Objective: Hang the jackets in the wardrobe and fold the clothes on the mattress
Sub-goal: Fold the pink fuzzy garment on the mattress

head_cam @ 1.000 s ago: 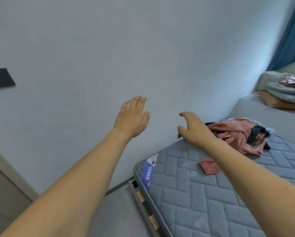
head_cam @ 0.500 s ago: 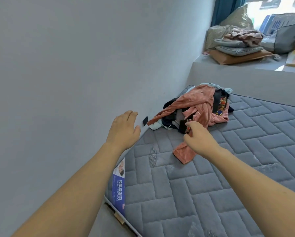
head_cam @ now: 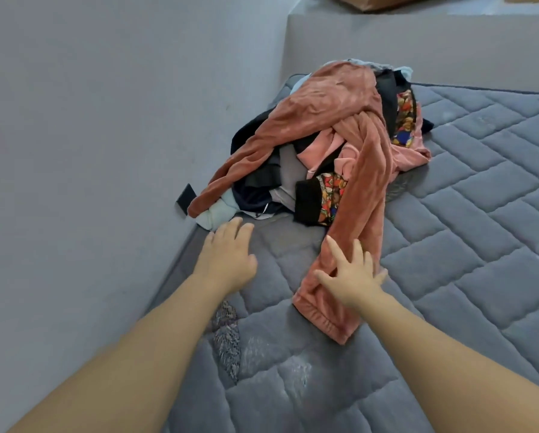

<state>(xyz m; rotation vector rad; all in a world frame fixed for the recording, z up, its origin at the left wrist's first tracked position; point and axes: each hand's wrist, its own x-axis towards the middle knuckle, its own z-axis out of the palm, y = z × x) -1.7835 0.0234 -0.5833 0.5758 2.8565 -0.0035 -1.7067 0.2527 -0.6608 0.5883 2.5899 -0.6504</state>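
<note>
Left hand [head_cam: 227, 260] stretched out above the grey quilted mattress [head_cam: 449, 245], fingers straight and loosely together, holding nothing, tips just short of a pale blue garment [head_cam: 213, 217] at the near-left edge of the clothes pile [head_cam: 318, 145]. Pile heaped on the mattress against the wall [head_cam: 105, 120], just beyond both hands: rust-pink velour garment [head_cam: 340, 98] on top, black and grey pieces beneath, a black cuff with bright patterned fabric [head_cam: 319, 198] poking out. One long velour sleeve [head_cam: 365, 207] trailing from the pile toward the viewer. Right hand [head_cam: 349, 276] spread flat on that sleeve near its cuffed end, fingers splayed and straight, resting on the cloth, not curled round it.
</note>
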